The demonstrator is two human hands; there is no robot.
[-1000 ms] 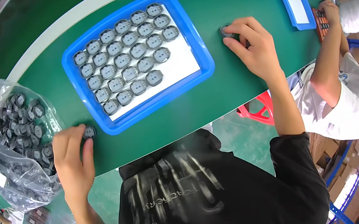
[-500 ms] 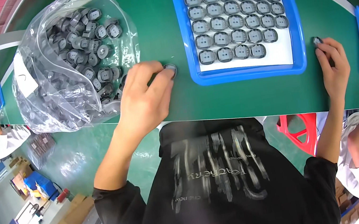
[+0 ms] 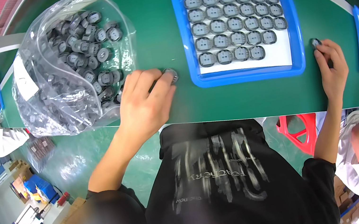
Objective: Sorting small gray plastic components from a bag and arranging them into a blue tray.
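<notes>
While left hand (image 3: 146, 101), half-curled, pinches grey part (image 3: 173, 75), I see right hand (image 3: 333, 64), likewise curled, pinching second part (image 3: 315, 42) beside blue tray (image 3: 240, 77).

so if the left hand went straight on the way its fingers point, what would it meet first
Past the small grey part it holds, the left hand would likely meet the left rim of the blue tray first, though one view leaves the hand's height unclear.
</notes>
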